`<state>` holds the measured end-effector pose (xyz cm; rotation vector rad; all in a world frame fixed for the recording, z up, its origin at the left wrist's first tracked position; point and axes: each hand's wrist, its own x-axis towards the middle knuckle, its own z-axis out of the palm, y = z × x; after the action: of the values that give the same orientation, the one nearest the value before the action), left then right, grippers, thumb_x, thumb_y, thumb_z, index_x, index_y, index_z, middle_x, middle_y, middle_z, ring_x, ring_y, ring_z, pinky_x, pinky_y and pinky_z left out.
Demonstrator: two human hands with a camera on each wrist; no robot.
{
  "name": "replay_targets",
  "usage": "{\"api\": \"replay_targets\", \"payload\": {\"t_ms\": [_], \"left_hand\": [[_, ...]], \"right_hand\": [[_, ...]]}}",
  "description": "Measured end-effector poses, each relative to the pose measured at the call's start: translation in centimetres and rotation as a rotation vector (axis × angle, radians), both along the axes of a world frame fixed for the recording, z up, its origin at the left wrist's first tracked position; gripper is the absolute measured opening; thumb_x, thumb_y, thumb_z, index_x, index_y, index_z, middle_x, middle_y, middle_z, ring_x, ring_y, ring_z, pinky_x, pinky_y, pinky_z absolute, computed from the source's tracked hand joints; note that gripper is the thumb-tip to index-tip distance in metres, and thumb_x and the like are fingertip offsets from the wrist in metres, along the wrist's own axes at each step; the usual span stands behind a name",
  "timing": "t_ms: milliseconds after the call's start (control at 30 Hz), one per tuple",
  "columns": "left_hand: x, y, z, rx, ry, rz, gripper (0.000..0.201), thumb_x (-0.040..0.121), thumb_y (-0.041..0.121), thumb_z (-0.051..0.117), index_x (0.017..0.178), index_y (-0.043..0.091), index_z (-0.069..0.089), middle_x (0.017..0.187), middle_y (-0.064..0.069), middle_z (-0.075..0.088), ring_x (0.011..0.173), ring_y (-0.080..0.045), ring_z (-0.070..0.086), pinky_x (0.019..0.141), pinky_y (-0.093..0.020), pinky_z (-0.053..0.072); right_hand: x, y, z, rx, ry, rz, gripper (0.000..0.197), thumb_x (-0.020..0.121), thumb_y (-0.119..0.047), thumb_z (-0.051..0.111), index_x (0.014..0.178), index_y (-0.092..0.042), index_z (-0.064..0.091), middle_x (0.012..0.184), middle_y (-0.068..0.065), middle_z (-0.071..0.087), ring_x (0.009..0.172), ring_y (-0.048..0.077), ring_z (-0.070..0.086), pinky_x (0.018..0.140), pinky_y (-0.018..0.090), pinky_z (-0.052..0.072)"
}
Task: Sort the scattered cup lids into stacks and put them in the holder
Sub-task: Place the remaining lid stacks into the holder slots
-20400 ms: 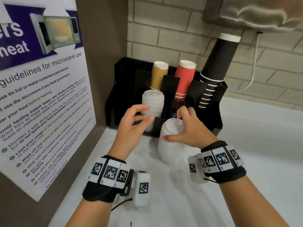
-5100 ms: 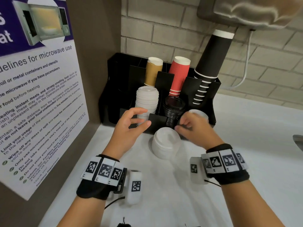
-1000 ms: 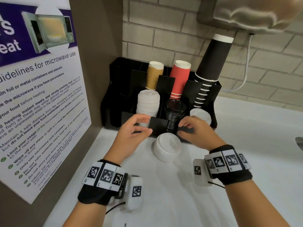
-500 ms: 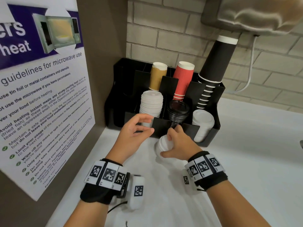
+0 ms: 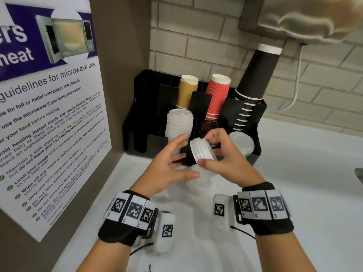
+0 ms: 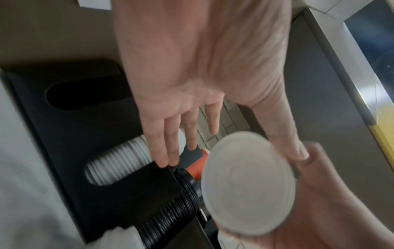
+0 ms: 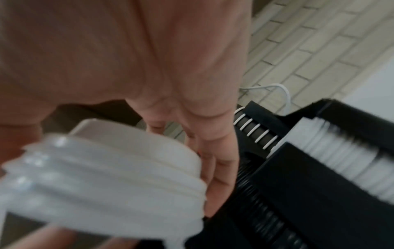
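Head | right hand grips white lid stack | left hand released, fingers spread beside it

White countertop fills lower right of the head view, butting a pale brick wall at top. Black cup-and-lid holder sits on it at frame centre, back in the corner. Short stack of white lids stands on the counter just in front of the holder, partly hidden behind the hands.
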<state>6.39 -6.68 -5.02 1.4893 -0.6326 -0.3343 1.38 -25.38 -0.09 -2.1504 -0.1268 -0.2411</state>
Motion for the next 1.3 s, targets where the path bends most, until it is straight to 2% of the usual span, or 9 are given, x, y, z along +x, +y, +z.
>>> {"api": "replay_targets", "payload": {"t_ms": [133,300,533,733,900,1033,1133,1200,1300], "left_hand": [[-0.7,-0.5,0.4,-0.091,0.038,-0.030,0.097,0.061,0.032,0.088,0.143,0.041,0.037,0.144,0.007,0.050,0.122,-0.020,0.058,0.101,-0.044,0.050],[-1.0,-0.4,0.6,-0.138,0.020,-0.046,0.093,0.062,0.027,0.086,0.142,0.041,0.040,0.140,0.006,0.051,0.115,-0.016,0.063,0.089,-0.035,0.055],[-1.2,-0.4,0.7,-0.147,0.033,-0.068,0.091,0.058,0.027,0.087,0.136,0.045,0.044,0.135,0.011,0.054,0.114,-0.016,0.063,0.084,-0.032,0.056],[-1.3,-0.5,0.8,-0.121,0.018,-0.048,0.094,0.056,0.026,0.089,0.137,0.045,0.044,0.134,0.011,0.054,0.113,-0.015,0.063,0.084,-0.032,0.057],[-1.3,-0.6,0.8,-0.102,0.024,-0.045,0.098,0.056,0.024,0.090,0.139,0.044,0.043,0.139,0.005,0.051,0.115,-0.018,0.062,0.089,-0.038,0.057],[-1.1,-0.5,0.7,-0.109,0.033,-0.039,0.099,0.059,0.017,0.088,0.141,0.045,0.040,0.142,0.012,0.047,0.120,-0.014,0.059,0.095,-0.038,0.054],[-0.8,0.0,0.8,-0.099,0.016,0.028,0.087,0.060,0.024,0.088,0.132,0.046,0.045,0.137,0.015,0.050,0.120,-0.007,0.058,0.095,-0.028,0.052],[-0.5,0.3,0.8,-0.104,0.011,0.095,0.074,0.064,0.029,0.087,0.126,0.041,0.049,0.131,0.014,0.053,0.117,-0.008,0.059,0.088,-0.022,0.053],[-0.1,0.6,0.7,-0.094,-0.016,0.207,0.047,0.078,0.024,0.075,0.120,0.033,0.056,0.127,0.009,0.056,0.111,-0.013,0.061,0.082,-0.017,0.051]], "right_hand": [[-1.0,1.2,0.9,0.196,0.034,0.106,0.057,0.065,-0.040,0.075,0.112,-0.049,0.044,0.114,-0.001,0.058,0.103,0.016,0.062,0.083,0.038,0.057],[-1.6,1.0,0.7,0.235,0.062,0.142,0.059,0.072,-0.044,0.075,0.123,-0.044,0.045,0.117,-0.004,0.063,0.109,0.019,0.062,0.093,0.047,0.053],[-2.4,0.6,0.6,0.276,0.014,0.163,0.054,0.076,-0.031,0.076,0.126,-0.033,0.055,0.125,-0.010,0.059,0.117,0.017,0.058,0.098,0.042,0.049],[-2.3,0.6,0.3,0.280,0.024,0.141,0.065,0.064,-0.031,0.085,0.122,-0.039,0.056,0.120,-0.012,0.059,0.115,0.016,0.059,0.089,0.040,0.055],[-2.3,0.8,0.2,0.252,0.007,0.117,0.064,0.067,-0.023,0.085,0.121,-0.039,0.054,0.117,-0.015,0.059,0.114,0.013,0.058,0.086,0.036,0.057],[-2.3,0.4,0.4,0.240,-0.009,0.115,0.061,0.070,-0.017,0.083,0.120,-0.037,0.054,0.116,-0.013,0.059,0.107,0.010,0.061,0.081,0.033,0.057],[-1.9,-1.8,1.8,0.236,-0.106,-0.011,0.056,0.066,-0.024,0.080,0.114,-0.041,0.054,0.111,-0.018,0.059,0.100,0.006,0.063,0.071,0.024,0.055],[-1.1,-4.3,2.9,0.166,-0.214,-0.157,0.052,0.066,-0.027,0.078,0.109,-0.044,0.054,0.106,-0.024,0.058,0.100,0.007,0.061,0.077,0.021,0.051],[0.6,-8.6,3.8,-0.043,-0.215,-0.304,0.051,0.073,-0.023,0.080,0.113,-0.040,0.053,0.114,-0.008,0.057,0.107,0.014,0.057,0.085,0.024,0.049]]}}
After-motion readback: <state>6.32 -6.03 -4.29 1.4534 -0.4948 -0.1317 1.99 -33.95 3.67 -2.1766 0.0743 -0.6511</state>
